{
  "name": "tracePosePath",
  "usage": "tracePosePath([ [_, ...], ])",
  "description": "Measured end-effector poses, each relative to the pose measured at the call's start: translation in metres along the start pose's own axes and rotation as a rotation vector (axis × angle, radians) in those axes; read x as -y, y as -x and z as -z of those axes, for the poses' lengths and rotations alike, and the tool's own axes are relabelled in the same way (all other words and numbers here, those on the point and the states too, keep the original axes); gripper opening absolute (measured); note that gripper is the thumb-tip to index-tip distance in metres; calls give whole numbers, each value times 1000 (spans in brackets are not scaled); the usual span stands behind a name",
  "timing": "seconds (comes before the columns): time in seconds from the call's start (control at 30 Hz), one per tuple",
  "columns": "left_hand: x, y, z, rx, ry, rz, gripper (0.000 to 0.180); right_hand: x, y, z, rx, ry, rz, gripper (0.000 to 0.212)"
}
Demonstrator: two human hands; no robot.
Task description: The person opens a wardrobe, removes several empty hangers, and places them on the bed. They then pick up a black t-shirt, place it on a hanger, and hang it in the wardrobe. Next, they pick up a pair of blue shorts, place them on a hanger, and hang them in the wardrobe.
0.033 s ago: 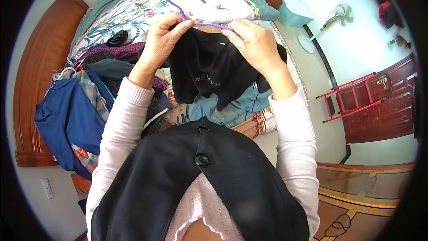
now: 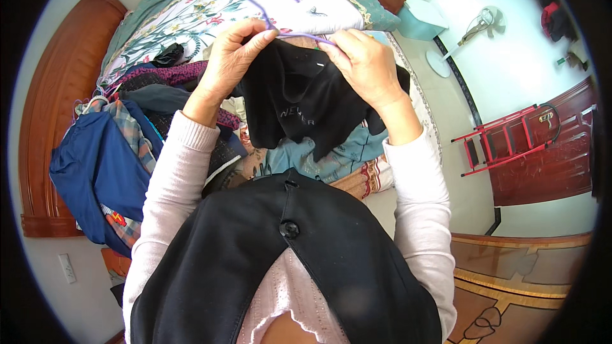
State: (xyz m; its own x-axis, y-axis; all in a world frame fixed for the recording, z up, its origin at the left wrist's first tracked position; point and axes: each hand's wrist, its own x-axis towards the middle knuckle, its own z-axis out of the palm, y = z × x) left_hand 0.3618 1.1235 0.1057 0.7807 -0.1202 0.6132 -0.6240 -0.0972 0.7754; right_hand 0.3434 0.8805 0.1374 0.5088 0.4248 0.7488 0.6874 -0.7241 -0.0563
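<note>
A black top (image 2: pixel 290 99) with pale lettering on its front hangs down over the bed below my raised hands. Along its neckline runs a thin purple clothes hanger (image 2: pixel 305 37), whose hook sticks up and away from me. My left hand (image 2: pixel 231 54) pinches the hanger close to the base of the hook, at the left side of the top. On the other side, my right hand (image 2: pixel 368 64) is closed round the hanger's arm and the shoulder of the top. Fabric and fingers hide the hanger's ends.
Clothes pile up on the bed's left, with a navy garment (image 2: pixel 99 165) draped by the wooden headboard (image 2: pixel 60 108). Teal cloth (image 2: pixel 325 156) lies under the top. Beyond is a flowered quilt (image 2: pixel 191 16). On the right stand a fan (image 2: pixel 481 22) and a red step ladder (image 2: pixel 507 140).
The hanger's hook has shifted slightly to the right and away from me. The black top sways a little; both hands keep their hold.
</note>
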Motion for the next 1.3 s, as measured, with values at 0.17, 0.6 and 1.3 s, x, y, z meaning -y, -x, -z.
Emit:
tracePosePath([
  [0.17, 18, 2, 36, 22, -686, -70, 33, -25, 15, 8, -195, -159, -231, 13],
  [0.6, 59, 21, 76, -181, 47, 310, 13, -80, 57, 21, -370, -39, -467, 13],
  [1.3, -40, -30, 16, 229, -644, -118, 27, -81, 9, 18, -490, -265, -443, 18],
])
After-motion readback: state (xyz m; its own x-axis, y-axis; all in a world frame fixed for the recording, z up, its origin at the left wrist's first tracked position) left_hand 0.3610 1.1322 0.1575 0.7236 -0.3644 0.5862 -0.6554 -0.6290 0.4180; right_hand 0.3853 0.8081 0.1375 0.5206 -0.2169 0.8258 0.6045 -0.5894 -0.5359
